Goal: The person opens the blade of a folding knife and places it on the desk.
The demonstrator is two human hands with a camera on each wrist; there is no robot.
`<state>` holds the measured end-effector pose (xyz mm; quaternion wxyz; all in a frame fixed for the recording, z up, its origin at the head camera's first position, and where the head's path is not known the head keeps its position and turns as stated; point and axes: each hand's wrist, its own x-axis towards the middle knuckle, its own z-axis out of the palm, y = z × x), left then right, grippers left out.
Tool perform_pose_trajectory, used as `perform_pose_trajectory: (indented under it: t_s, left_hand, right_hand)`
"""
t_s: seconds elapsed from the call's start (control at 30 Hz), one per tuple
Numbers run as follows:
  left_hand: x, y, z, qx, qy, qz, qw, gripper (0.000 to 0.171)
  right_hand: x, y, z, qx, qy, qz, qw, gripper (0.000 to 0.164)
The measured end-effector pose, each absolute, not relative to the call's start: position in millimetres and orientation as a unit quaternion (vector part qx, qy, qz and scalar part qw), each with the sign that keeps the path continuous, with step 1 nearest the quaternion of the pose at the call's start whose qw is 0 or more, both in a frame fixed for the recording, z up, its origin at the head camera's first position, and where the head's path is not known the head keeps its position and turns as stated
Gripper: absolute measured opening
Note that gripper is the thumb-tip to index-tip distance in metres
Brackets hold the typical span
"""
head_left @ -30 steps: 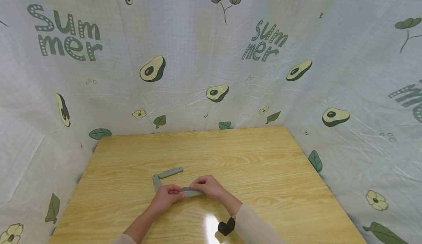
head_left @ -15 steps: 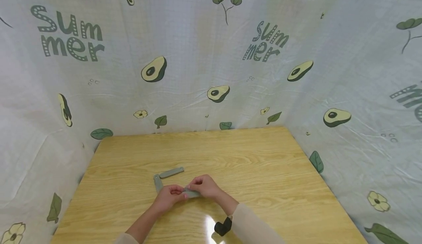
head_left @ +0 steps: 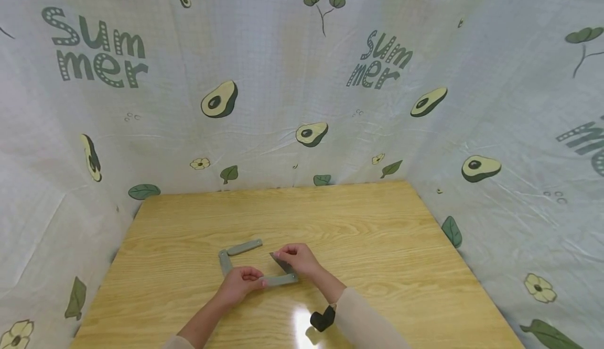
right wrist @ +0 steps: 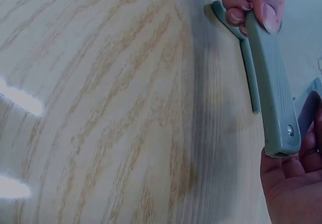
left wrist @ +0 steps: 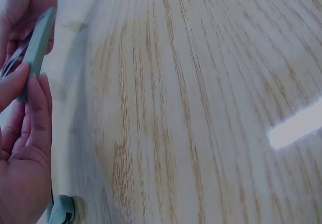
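Note:
A folding knife is held low over the table between both hands. My left hand (head_left: 239,285) grips its grey-green handle (head_left: 279,280) near one end, thumb on the side facing me. The dark blade (head_left: 282,263) stands out at an angle from the handle, on the pivot at the right end. My right hand (head_left: 302,261) pinches this blade near its free end, fingers beyond the handle. In the right wrist view the handle (right wrist: 271,78) shows a rivet at its lower end, with the blade (right wrist: 308,108) partly behind it and my right hand (right wrist: 297,189) below.
Two similar grey-green folded knives lie beyond my left hand, one (head_left: 225,262) pointing toward me and the other (head_left: 244,246) slanting right. A wood-grain table (head_left: 368,233) runs back to a patterned cloth (head_left: 264,144). A black device (head_left: 323,318) sits at my right wrist.
The blade has swung out of the handle to a wide angle. My right hand has moved up and away with it, uncovering the handle's right end; my left hand stays nearly in place.

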<state>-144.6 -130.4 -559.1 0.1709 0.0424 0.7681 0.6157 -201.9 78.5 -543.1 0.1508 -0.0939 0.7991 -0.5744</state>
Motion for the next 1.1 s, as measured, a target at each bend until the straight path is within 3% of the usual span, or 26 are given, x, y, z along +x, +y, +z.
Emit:
perform_pose_trajectory:
  t_s: [0.63, 0.87, 1.1]
  left_hand:
    - [-144.7, -129.1, -558.9, 0.017, 0.761, 0.628, 0.164, 0.04]
    - [-146.3, -136.1, -561.3, -0.043, 0.739, 0.659, 0.135, 0.044]
    - [-148.6, -139.9, -562.2, -0.076, 0.727, 0.674, 0.107, 0.038]
  right_hand:
    - [-210.9, 103.7, -541.3, -0.114, 0.789, -0.584, 0.152, 0.024]
    - [-211.8, 125.8, -527.8, -0.1, 0.785, -0.599, 0.121, 0.019]
    - [-204.2, 137.4, -514.3, -0.106, 0.785, -0.596, 0.134, 0.019]
